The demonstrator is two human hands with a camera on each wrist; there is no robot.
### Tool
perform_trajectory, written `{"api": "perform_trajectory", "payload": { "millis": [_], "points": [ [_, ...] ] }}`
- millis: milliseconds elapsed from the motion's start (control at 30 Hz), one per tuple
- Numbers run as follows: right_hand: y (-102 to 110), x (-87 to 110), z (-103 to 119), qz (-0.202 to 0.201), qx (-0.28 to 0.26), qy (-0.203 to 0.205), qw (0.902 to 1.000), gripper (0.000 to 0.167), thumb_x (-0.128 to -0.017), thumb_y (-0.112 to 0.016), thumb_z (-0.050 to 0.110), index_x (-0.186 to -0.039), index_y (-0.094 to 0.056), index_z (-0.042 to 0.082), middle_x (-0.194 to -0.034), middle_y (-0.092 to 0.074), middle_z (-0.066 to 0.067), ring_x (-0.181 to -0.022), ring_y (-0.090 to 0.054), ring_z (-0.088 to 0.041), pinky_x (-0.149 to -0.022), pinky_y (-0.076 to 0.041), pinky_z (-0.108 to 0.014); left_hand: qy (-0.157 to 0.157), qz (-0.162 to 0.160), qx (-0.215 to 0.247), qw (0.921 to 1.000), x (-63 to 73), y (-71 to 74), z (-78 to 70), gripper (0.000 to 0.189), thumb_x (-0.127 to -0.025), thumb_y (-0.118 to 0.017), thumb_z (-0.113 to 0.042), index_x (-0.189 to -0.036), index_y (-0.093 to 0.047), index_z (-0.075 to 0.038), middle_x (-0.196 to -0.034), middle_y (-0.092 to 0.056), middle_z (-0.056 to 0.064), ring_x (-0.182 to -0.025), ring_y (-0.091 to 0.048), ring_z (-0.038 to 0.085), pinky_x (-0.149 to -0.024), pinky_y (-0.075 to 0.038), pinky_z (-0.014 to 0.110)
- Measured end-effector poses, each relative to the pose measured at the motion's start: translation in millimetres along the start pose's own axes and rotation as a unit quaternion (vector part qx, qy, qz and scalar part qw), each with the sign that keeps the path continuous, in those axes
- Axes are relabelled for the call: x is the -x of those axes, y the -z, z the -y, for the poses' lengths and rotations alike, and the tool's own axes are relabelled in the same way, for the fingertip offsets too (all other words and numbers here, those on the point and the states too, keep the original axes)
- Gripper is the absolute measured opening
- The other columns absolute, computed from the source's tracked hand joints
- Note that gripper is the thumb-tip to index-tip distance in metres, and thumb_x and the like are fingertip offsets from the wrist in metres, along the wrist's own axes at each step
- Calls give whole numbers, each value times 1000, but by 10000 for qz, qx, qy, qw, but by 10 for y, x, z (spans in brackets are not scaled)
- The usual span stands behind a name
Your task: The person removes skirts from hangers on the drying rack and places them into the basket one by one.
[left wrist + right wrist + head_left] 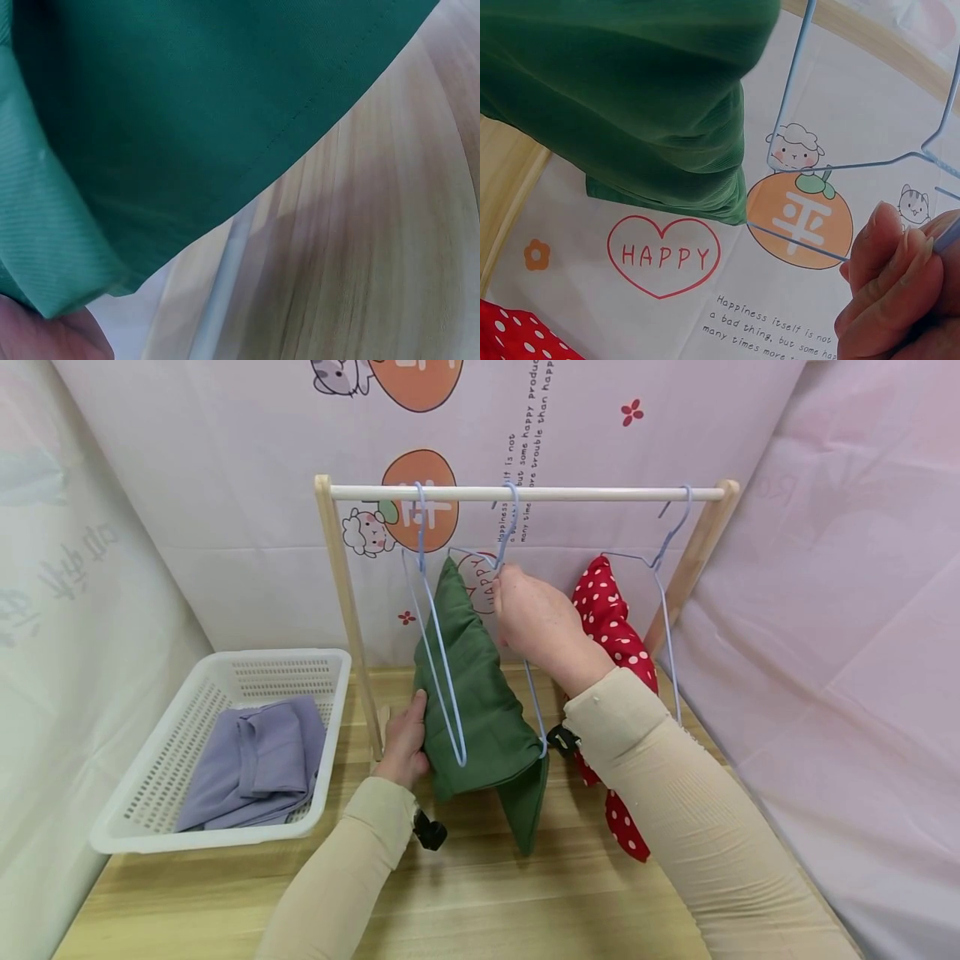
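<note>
A green cloth (pixel 476 693), folded and quilted-looking, hangs over a blue wire hanger (pixel 542 710) hooked on the rack's white rail. My right hand (pixel 536 614) pinches this hanger just below its hook; the right wrist view shows the curled fingers (pixel 889 281) at the wire. At the cloth's left edge, my left hand (pixel 405 743) grips the fabric low down, with its far fingers hidden. In the left wrist view only a bit of that hand (pixel 45 337) shows under the green cloth (pixel 187 112). A bare blue hanger (pixel 450 710) hangs in front of the cloth.
To the right, a red polka-dot cloth (pixel 611 618) hangs on another blue hanger (pixel 663 602). The wooden rack (pixel 348 602) stands on a wood-grain table (pixel 570 893). A white basket (pixel 217 839) at left holds a folded grey-purple cloth (pixel 258 760). Printed fabric hangs behind.
</note>
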State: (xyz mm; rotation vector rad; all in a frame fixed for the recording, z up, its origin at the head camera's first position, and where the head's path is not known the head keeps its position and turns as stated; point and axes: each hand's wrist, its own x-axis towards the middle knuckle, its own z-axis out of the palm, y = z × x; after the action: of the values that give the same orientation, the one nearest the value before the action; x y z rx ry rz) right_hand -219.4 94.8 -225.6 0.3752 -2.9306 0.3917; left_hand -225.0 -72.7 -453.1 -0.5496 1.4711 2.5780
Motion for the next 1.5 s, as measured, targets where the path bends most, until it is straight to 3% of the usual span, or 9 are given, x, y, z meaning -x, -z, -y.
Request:
{"api": "perform_trajectory", "payload": {
  "millis": [633,1000,1267,1500],
  "points": [
    [11,10,12,91,95,-24,9999,28,-109,-54,23,-125,-50,1,-102,-66,-15,-90,-74,-30,-79,-64,-42,-199,-73,-223,9995,67,51,-22,59,-107,-55,-46,-152,-47,-8,-135,-52,11,-117,-52,23,-105,-44,37],
    [27,26,-8,88,-56,-67,9999,31,-112,-44,29,-126,-50,2,-103,-68,-16,-85,-73,-29,-74,-63,-40,-673,-121,-441,9967,190,48,-61,49,-108,-54,-42,-138,-53,-3,-116,-54,7,-104,-54,19,-94,-47,32],
    [28,22,-16,118,-21,-69,9999,33,-112,-45,29,-129,-49,2,-108,-68,-16,-88,-73,-30,-76,-63,-41,-797,-114,-734,9940,283,84,-86,48,-108,-52,-43,-136,-51,-4,-114,-53,7,-99,-55,18,-89,-49,32],
    [34,23,-19,119,-9,-105,9999,31,-112,-44,30,-125,-49,3,-100,-67,-14,-83,-72,-29,-74,-63,-41,-1047,37,-866,9907,348,104,-91,49,-109,-51,-40,-138,-48,-2,-118,-54,9,-101,-57,18,-88,-51,31]
  ]
}}
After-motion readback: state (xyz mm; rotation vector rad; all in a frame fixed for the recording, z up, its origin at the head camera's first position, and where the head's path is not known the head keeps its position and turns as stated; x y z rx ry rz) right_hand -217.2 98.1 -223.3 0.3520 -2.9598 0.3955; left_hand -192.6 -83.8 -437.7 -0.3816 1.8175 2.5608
